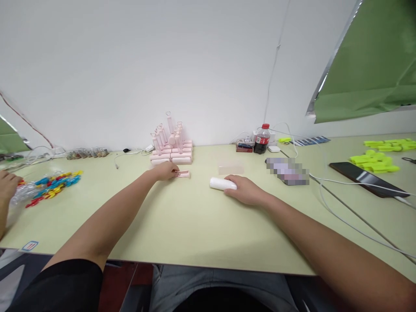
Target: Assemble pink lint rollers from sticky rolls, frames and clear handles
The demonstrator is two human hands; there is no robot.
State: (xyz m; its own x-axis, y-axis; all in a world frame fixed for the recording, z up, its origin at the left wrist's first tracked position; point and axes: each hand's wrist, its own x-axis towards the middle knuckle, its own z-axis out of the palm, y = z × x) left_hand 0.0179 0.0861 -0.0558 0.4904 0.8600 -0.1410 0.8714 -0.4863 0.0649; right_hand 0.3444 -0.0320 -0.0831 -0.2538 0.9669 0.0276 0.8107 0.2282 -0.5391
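Note:
My left hand (pixel 167 171) has its fingers closed on a small pink holder (pixel 184 174) in front of the stacked pink cylinders (pixel 180 155). Several pink pieces with loops on top (pixel 169 123) stand upright on that stack. Under my right hand (pixel 244 189), a white cylinder (pixel 218 183) lies on its side, its right end gripped between thumb and fingers. A clear plastic case (pixel 231 167) rests just behind the white cylinder.
On the table (pixel 195 234), a cola bottle (pixel 261 139) stands at the back, with a phone (pixel 287 170) and a dark tablet (pixel 367 178) to the right. White cables cross there. Colourful pieces (pixel 53 186) lie left, beside another person's hand (pixel 7 186).

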